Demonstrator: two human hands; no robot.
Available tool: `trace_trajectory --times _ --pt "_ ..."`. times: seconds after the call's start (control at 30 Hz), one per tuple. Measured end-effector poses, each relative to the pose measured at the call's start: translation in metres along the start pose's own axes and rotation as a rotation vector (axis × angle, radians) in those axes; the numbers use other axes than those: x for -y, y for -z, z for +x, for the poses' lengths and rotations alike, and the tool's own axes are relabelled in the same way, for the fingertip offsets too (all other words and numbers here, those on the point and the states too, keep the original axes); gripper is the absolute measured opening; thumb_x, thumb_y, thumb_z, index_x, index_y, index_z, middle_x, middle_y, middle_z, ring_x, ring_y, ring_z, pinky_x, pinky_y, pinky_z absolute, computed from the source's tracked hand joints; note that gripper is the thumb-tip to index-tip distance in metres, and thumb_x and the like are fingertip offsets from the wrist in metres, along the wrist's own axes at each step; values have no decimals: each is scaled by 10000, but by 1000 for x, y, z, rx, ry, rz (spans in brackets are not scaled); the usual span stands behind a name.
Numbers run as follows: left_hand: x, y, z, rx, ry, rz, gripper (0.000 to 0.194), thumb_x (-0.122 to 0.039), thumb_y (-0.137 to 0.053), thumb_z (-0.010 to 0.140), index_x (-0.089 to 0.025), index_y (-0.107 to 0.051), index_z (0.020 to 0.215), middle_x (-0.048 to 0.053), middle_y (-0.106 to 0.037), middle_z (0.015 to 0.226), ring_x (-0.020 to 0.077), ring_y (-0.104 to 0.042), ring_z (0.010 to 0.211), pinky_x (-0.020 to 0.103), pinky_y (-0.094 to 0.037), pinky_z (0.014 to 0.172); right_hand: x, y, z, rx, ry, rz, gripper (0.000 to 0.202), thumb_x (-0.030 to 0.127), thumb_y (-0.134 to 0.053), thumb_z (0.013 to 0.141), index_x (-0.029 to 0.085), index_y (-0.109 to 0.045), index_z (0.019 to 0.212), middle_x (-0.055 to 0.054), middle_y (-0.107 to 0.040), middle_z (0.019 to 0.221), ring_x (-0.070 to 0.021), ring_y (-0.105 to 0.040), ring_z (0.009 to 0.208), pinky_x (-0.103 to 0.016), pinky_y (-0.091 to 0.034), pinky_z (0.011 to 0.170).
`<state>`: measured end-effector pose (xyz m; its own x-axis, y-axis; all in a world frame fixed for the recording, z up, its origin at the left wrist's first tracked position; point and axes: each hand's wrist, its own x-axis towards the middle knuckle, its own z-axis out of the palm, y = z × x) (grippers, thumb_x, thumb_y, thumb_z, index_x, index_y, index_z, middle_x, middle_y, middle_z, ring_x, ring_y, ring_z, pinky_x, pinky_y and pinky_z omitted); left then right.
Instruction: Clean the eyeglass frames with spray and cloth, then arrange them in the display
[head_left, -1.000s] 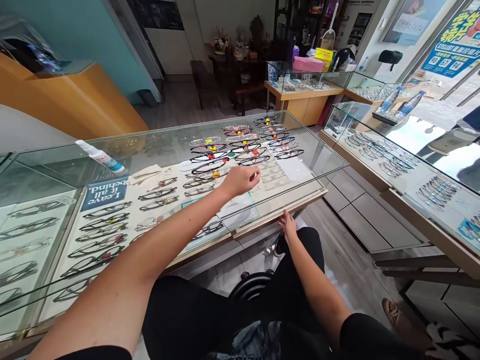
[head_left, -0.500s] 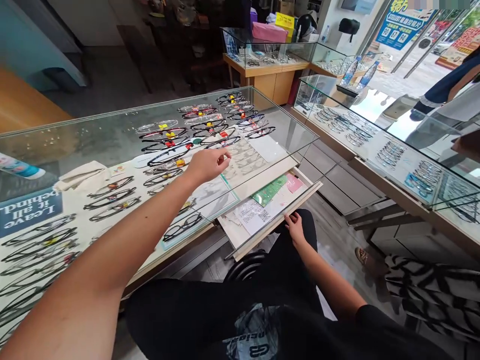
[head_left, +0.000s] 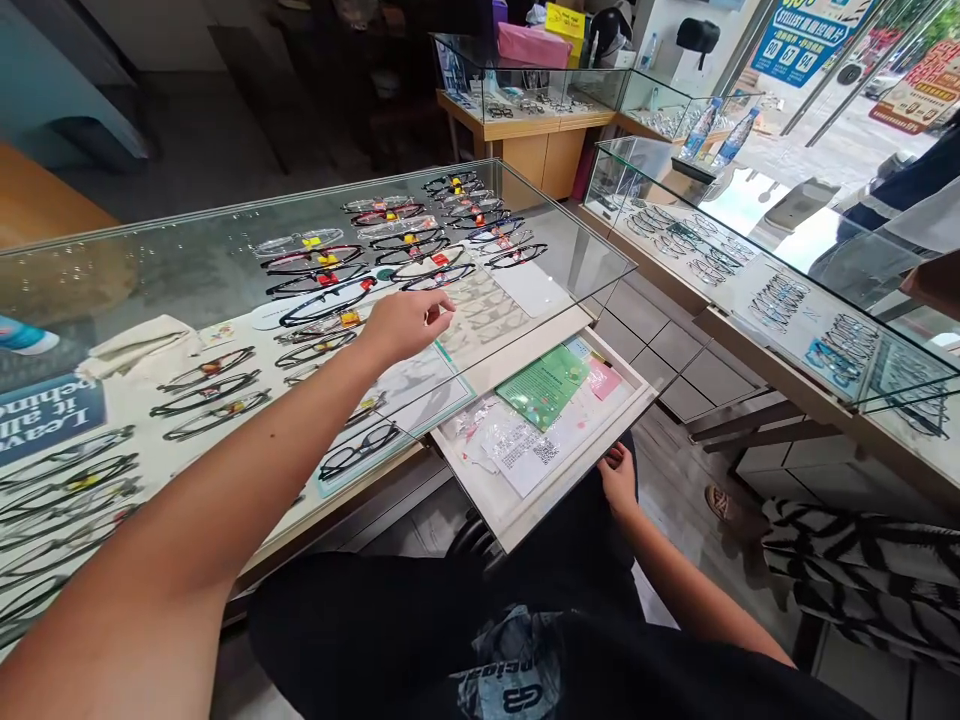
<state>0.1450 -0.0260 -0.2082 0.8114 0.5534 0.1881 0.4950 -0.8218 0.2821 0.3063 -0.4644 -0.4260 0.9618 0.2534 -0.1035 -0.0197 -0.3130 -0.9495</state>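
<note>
My left hand rests on the glass top of the display case, its fingers curled with nothing visible between them. Rows of eyeglasses lie under and around that forearm inside the case. At the front edge of a pulled-out drawer, my right hand has its fingers bent over the rim near the right corner. The drawer holds a green leaflet, a white sheet with a printed code, a pink slip and small clear packets.
A second glass case stands at the right, with two bottles on it. Another case is behind. A cloth lies at the left. A patterned seat and a person's sandalled foot are at lower right.
The drawer has come further out towards me, together with my right hand, and more of its contents show. My left hand has stayed nearly in place on the glass while the view shifted slightly.
</note>
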Motion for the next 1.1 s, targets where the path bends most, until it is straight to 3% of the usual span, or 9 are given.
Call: trace_trajectory --times 0.17,0.23,0.3,0.43,0.6,0.7,0.8,0.97,1.1 --pt "-6 7 10 50 18 -21 225 -370 -634 908 -286 -807 1025 26 -787 837 261 -706 807 367 -408 717 108 55 38 -436 282 145 359 482 -731 812 278 -595 1074 -67 -637 1052 -276 -631 962 -486 -528 872" --pt "-14 11 19 82 34 5 103 -327 -685 882 -285 -763 935 15 -784 821 259 -696 795 364 -379 691 168 67 63 -503 495 216 290 464 -717 829 279 -616 1028 -43 -622 1062 -236 -620 978 -435 -511 892" --pt "-26 15 28 106 43 63 35 -266 -728 840 -268 -697 823 17 -785 817 263 -691 796 365 -355 672 226 61 87 -393 858 305 201 409 -771 849 255 -673 933 -42 -607 942 -210 -573 826 -408 -478 781" --pt "-46 16 38 105 61 151 98 -226 -746 815 -250 -660 776 54 -802 849 284 -706 826 369 -348 664 316 -8 137 -197 1190 275 137 379 -711 1009 245 -683 995 -35 -569 928 -209 -584 823 -407 -504 799" --pt "-48 13 32 165 -22 171 111 -294 -644 968 -256 -714 1045 78 -842 1001 297 -744 886 370 -362 683 391 -126 210 218 1251 -129 236 407 -650 1081 192 -742 1046 -49 -662 978 -194 -594 889 -416 -523 904" --pt "-47 15 27 200 -61 171 217 -326 -523 1076 -240 -686 1191 100 -845 1054 300 -760 910 370 -393 713 418 -175 238 514 1295 -526 175 349 -753 999 193 -830 1018 -98 -759 1067 -249 -647 962 -442 -545 945" --pt "-51 18 25 250 -76 185 319 -340 -397 1146 -212 -659 1277 136 -845 1077 318 -779 945 381 -436 765 425 -201 247 793 1338 -946 112 272 -817 918 237 -896 989 -100 -833 1230 -332 -686 1143 -482 -529 1023" --pt "-58 17 27 247 -100 179 344 -346 -384 1151 -204 -659 1302 141 -849 1050 352 -804 960 406 -445 760 412 -221 249 912 1428 -1182 165 306 -790 953 264 -931 1029 -68 -807 1504 -393 -645 1367 -522 -499 1070" --pt "-55 14 28 214 -104 187 343 -333 -398 1134 -202 -673 1290 138 -850 1025 355 -804 916 411 -425 727 412 -230 260 949 1418 -1226 171 346 -785 972 292 -940 1019 -42 -811 1503 -396 -639 1400 -524 -480 1082"
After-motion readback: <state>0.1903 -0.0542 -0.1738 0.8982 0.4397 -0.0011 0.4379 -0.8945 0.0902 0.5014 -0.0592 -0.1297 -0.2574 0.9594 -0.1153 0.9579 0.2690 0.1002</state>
